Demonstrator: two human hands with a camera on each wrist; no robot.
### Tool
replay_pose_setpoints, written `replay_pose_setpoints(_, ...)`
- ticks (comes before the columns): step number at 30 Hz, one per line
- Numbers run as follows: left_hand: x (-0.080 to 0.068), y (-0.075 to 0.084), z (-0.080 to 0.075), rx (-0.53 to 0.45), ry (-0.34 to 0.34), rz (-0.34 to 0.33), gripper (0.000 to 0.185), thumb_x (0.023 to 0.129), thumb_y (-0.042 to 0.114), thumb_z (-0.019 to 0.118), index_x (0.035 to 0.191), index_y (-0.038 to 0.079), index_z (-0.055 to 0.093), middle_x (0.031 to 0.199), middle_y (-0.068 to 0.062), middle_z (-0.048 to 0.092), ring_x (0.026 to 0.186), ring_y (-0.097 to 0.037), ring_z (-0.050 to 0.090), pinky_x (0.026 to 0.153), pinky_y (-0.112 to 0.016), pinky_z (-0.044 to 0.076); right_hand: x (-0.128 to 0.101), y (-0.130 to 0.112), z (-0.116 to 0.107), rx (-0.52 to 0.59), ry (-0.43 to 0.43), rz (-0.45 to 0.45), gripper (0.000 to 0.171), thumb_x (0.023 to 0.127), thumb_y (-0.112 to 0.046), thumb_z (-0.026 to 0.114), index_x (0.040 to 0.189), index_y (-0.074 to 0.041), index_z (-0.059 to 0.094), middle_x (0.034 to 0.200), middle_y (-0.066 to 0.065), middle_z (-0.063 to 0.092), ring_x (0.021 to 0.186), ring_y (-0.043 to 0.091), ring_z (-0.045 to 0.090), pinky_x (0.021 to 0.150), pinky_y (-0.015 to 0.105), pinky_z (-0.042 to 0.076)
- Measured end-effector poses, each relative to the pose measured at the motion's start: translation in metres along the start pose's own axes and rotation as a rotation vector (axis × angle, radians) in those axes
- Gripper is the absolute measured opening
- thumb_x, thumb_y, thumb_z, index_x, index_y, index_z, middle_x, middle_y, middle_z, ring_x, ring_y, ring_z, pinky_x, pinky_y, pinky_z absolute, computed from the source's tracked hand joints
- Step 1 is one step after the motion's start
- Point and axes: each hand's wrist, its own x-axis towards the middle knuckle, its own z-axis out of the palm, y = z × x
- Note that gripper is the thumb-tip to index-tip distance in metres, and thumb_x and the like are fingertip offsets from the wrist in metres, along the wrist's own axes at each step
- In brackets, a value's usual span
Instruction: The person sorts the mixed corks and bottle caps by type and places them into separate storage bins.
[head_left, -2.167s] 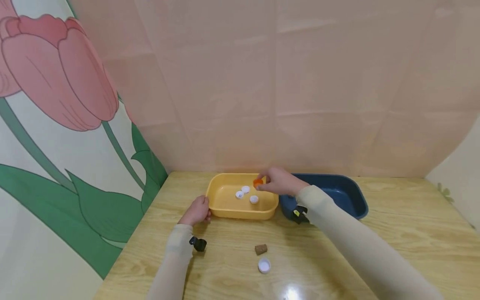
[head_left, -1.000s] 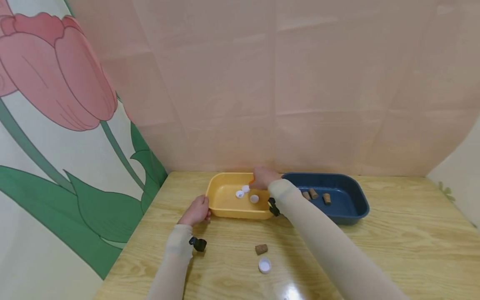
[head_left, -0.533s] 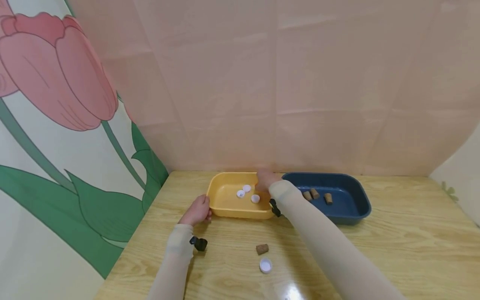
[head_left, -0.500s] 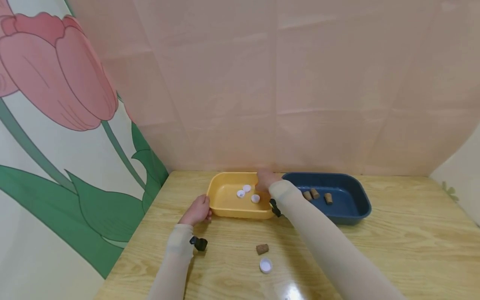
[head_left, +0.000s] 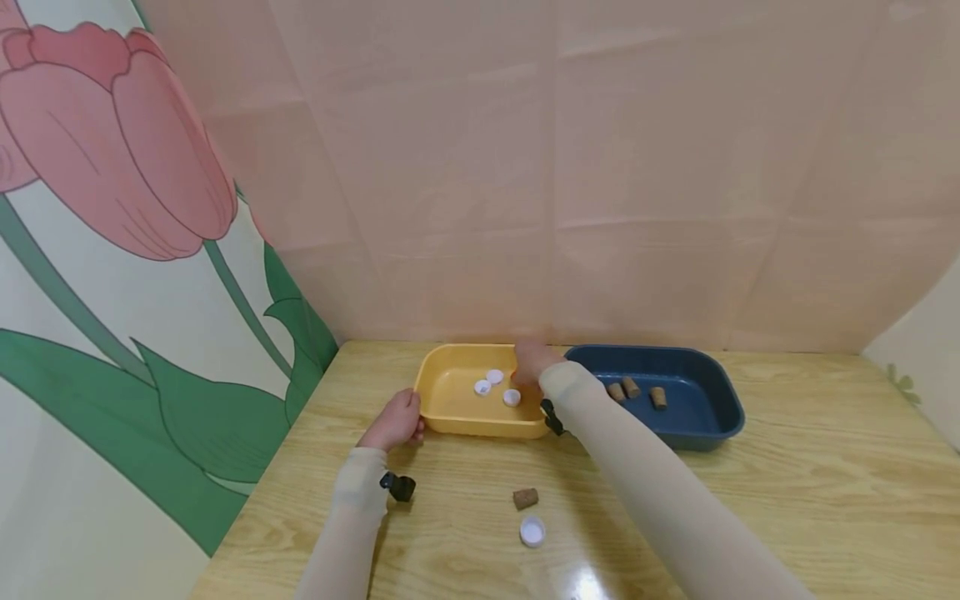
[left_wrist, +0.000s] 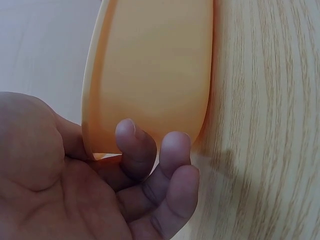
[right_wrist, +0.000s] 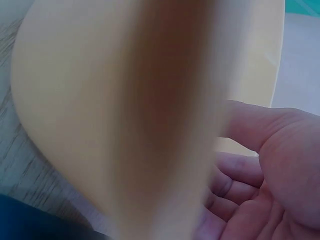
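My left hand (head_left: 394, 419) grips the left end of the yellow tray (head_left: 457, 423); the left wrist view shows curled fingers (left_wrist: 139, 152) against its outer wall. Inside the tray lie three white bottle caps, one of them a white cap (head_left: 512, 397) near my right hand (head_left: 534, 362). That hand reaches into the tray's back right corner. A sliver of an orange bottle cap (head_left: 514, 377) shows at its fingers, which appear to pinch it. In the right wrist view the fingertips are hidden behind a blurred edge.
Beside the yellow tray stands a dark blue tray (head_left: 701, 429) with three corks visible, one a cork (head_left: 657, 397). On the wooden table nearer me lie another cork (head_left: 526, 498) and a white cap (head_left: 532, 531). A pink cloth (head_left: 637, 208) hangs behind.
My right hand has moved left and down into the yellow tray with the orange bottle cap, then stayed nearly still. That uncovers the corks in the blue tray. My left hand has not moved.
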Motion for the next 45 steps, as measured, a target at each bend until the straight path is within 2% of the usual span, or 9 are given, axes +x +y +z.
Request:
replay_pose_setpoints(5, 0.002, -0.001, 0.001, 0.004, 0.007, -0.009, 0.038, 0.110, 0.019, 0.022, 0.114, -0.007, 0.049, 0.070, -0.004, 0.048, 0.057, -0.017, 0.054, 0.060, -0.034, 0.056, -0.001, 0.001, -0.001, 0.026, -0.013, -0.013, 0.033, 0.090, -0.016, 0.075, 0.109, -0.004, 0.052, 0.086, 0.013, 0.056, 0.046, 0.018, 0.050, 0.040, 0.026, 0.041)
replay_pose_setpoints(9, 0.005, -0.004, 0.002, 0.002, 0.019, -0.032, 0.040, 0.111, 0.022, 0.023, 0.116, -0.006, 0.050, 0.071, -0.005, 0.049, 0.058, -0.018, 0.054, 0.060, -0.035, 0.056, 0.000, 0.003, -0.002, 0.067, -0.017, -0.068, 0.025, 0.091, -0.017, 0.073, 0.103, -0.003, 0.057, 0.080, 0.010, 0.057, 0.047, 0.017, 0.050, 0.041, 0.025, 0.043)
replay_pose_setpoints(12, 0.004, -0.006, 0.001, 0.001, 0.019, -0.036, 0.040, 0.111, 0.023, 0.023, 0.116, -0.006, 0.050, 0.071, -0.005, 0.049, 0.058, -0.019, 0.054, 0.060, -0.035, 0.056, -0.004, 0.002, -0.005, 0.058, 0.003, -0.144, 0.030, 0.091, -0.019, 0.073, 0.111, 0.001, 0.062, 0.087, 0.010, 0.061, 0.052, 0.016, 0.055, 0.045, 0.026, 0.049)
replay_pose_setpoints(17, 0.004, -0.009, 0.000, 0.002, 0.020, -0.038, 0.040, 0.111, 0.023, 0.022, 0.116, -0.005, 0.050, 0.071, -0.005, 0.048, 0.058, -0.018, 0.053, 0.060, -0.034, 0.055, -0.019, -0.001, -0.009, 0.052, 0.077, -0.256, 0.044, 0.092, -0.025, 0.073, 0.127, -0.001, 0.062, 0.109, 0.011, 0.064, 0.064, 0.017, 0.062, 0.054, 0.028, 0.054)
replay_pose_setpoints(22, 0.004, -0.009, 0.002, -0.007, 0.016, -0.030, 0.040, 0.110, 0.022, 0.023, 0.114, -0.006, 0.050, 0.070, -0.005, 0.048, 0.057, -0.018, 0.053, 0.059, -0.034, 0.055, -0.040, -0.001, -0.012, 0.058, 0.171, -0.424, 0.036, 0.090, -0.022, 0.075, 0.119, -0.002, 0.067, 0.093, 0.006, 0.066, 0.073, 0.014, 0.060, 0.063, 0.028, 0.051)
replay_pose_setpoints(25, 0.004, -0.008, 0.003, -0.013, 0.019, -0.034, 0.040, 0.110, 0.022, 0.023, 0.115, -0.006, 0.051, 0.070, -0.005, 0.048, 0.057, -0.018, 0.053, 0.059, -0.034, 0.055, -0.056, 0.000, -0.011, 0.057, 0.192, -0.499, 0.032, 0.090, -0.021, 0.076, 0.115, -0.003, 0.068, 0.081, 0.002, 0.064, 0.068, 0.014, 0.058, 0.061, 0.029, 0.050)
replay_pose_setpoints(30, 0.003, -0.008, 0.004, -0.018, 0.022, -0.040, 0.040, 0.111, 0.023, 0.022, 0.115, -0.006, 0.050, 0.070, -0.005, 0.048, 0.057, -0.019, 0.054, 0.059, -0.034, 0.055, -0.087, 0.003, -0.003, 0.011, 0.191, -0.511, 0.033, 0.091, -0.029, 0.074, 0.117, -0.009, 0.068, 0.073, -0.005, 0.059, 0.059, 0.010, 0.052, 0.053, 0.027, 0.043)
replay_pose_setpoints(35, 0.002, -0.009, 0.004, -0.006, 0.017, -0.026, 0.041, 0.110, 0.022, 0.021, 0.113, -0.007, 0.050, 0.069, -0.005, 0.049, 0.057, -0.020, 0.055, 0.058, -0.035, 0.055, -0.113, 0.008, 0.012, 0.010, 0.168, -0.551, 0.031, 0.091, -0.030, 0.074, 0.116, -0.013, 0.069, 0.069, -0.008, 0.056, 0.056, 0.007, 0.048, 0.051, 0.024, 0.041)
replay_pose_setpoints(45, 0.003, -0.005, 0.004, -0.002, 0.027, -0.031, 0.040, 0.110, 0.020, 0.022, 0.116, -0.006, 0.050, 0.070, -0.005, 0.048, 0.056, -0.018, 0.053, 0.058, -0.034, 0.055, -0.144, 0.034, 0.043, 0.023, 0.116, -0.612, 0.028, 0.090, -0.025, 0.076, 0.115, -0.015, 0.070, 0.065, -0.013, 0.053, 0.055, 0.002, 0.047, 0.051, 0.022, 0.041)
